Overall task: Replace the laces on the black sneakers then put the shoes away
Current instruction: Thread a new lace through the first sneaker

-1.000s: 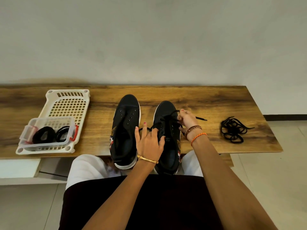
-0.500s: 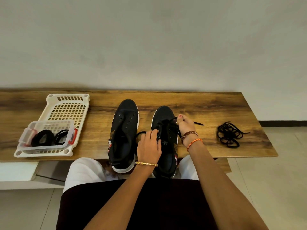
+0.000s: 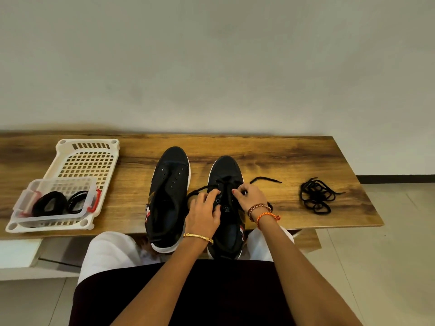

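Both hands work over the right shoe (image 3: 226,208) of 2 black sneakers standing side by side, toes toward the wall, on a wooden bench (image 3: 270,158). The left hand (image 3: 203,214) lies on the shoe's left flank with its fingers curled and pressed against the eyelet row; whether it grips the lace there cannot be told. The right hand (image 3: 249,196) has its fingertips pinched together on the black lace (image 3: 266,178) at the top of the tongue, and one free end of that lace trails off to the right across the wood. Another strand loops out to the left, between the 2 shoes.

Compared with 1 second ago, the left hand — then raised with fingers spread above the shoe — has come down and closed against it. The right hand has shifted from the shoe's outer edge in toward the middle of the lacing, and the trailing lace end now lies in a longer curve.

The left shoe (image 3: 169,198) stands unlaced, its eyelets bare, heel hanging just past the bench edge. A loose tangle of black laces (image 3: 315,195) sits well to the right on the bench, unmoved. At the far left a white basket (image 3: 89,158) holds a clear tub (image 3: 55,203) with red clips — inside it, 2 dark coiled bundles.
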